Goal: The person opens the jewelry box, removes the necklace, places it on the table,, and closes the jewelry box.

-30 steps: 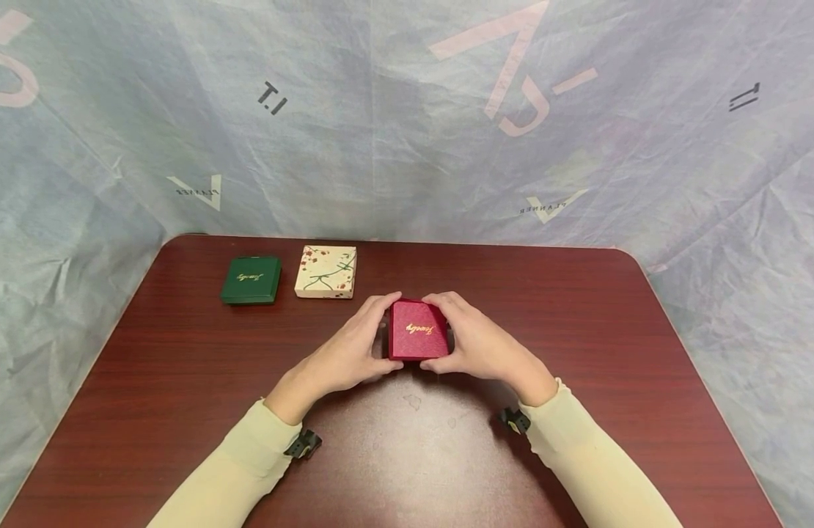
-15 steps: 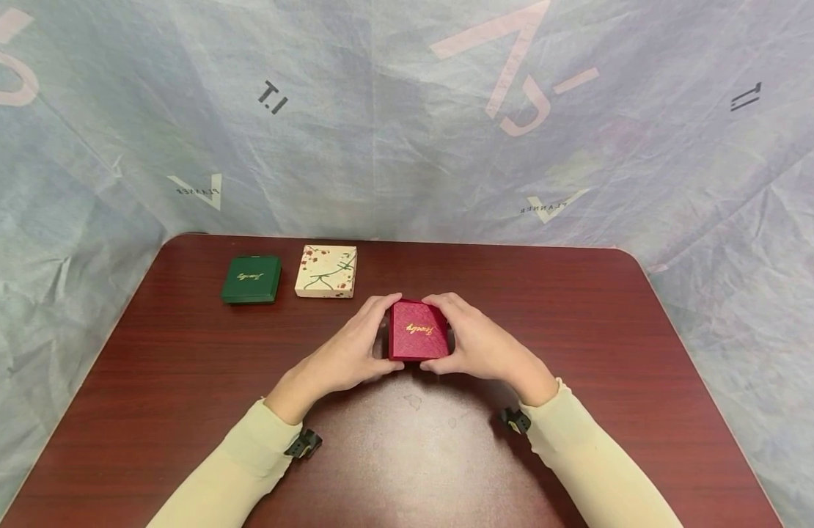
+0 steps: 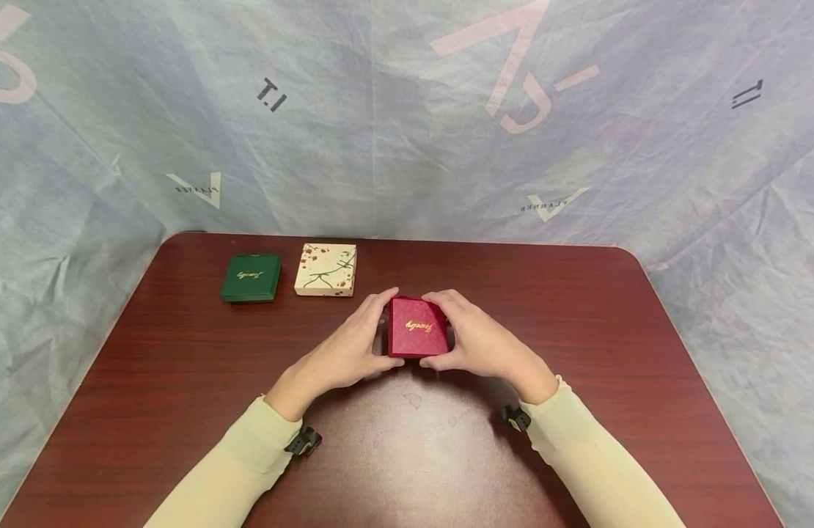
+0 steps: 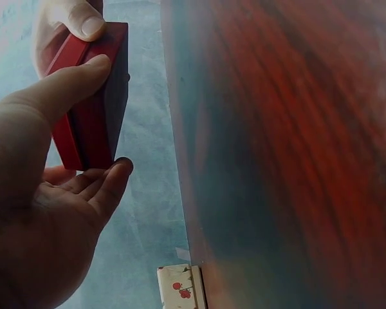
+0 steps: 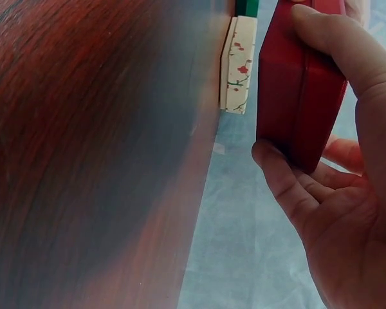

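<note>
A closed red jewelry box [image 3: 418, 326] with gold lettering is held between both hands near the middle of the table in the head view. My left hand [image 3: 347, 345] grips its left side, thumb on the near edge and fingers at the far edge. On the opposite side, my right hand [image 3: 482, 341] grips it the same way. Both wrist views show the red jewelry box [image 4: 93, 122] raised off the tabletop. In the right wrist view, a seam runs round the side of the red jewelry box [image 5: 289, 90].
A green jewelry box [image 3: 251, 277] lies at the back left of the dark red wooden table [image 3: 578, 330]. Beside it, closer to the middle, sits a cream box [image 3: 325, 270] with a floral print. A printed grey cloth [image 3: 407, 147] hangs behind the table and along its sides.
</note>
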`<state>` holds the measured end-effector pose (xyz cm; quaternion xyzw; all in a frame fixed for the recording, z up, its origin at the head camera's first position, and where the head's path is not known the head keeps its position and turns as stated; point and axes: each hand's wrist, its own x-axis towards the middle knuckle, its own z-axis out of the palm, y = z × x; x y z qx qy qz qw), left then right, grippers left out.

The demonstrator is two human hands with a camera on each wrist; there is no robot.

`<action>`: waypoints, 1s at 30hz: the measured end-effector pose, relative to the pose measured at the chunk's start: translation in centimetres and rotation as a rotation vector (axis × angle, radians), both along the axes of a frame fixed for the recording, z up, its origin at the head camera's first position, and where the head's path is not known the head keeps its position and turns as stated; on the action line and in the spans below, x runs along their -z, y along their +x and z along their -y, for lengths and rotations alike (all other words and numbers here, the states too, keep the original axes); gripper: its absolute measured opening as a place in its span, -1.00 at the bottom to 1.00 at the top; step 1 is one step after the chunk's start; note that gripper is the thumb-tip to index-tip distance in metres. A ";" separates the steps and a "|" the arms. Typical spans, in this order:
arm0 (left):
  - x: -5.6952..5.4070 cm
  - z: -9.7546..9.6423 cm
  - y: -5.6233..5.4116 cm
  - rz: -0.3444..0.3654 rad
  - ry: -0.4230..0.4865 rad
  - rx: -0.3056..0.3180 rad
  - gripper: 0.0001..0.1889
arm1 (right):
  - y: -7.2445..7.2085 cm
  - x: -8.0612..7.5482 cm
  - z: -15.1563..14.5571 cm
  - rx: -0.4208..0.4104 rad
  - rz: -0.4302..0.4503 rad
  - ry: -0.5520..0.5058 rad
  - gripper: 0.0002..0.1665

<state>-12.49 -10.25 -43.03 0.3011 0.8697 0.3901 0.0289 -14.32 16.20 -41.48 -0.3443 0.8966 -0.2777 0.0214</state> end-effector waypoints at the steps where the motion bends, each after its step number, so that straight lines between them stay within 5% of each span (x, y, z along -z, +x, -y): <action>1: 0.0 0.0 0.0 0.001 0.000 0.001 0.15 | 0.0 0.0 0.0 0.000 -0.001 0.001 0.14; 30: 0.2 0.1 0.2 0.006 0.002 0.004 0.18 | 0.2 -0.1 -0.1 0.002 0.030 -0.019 0.15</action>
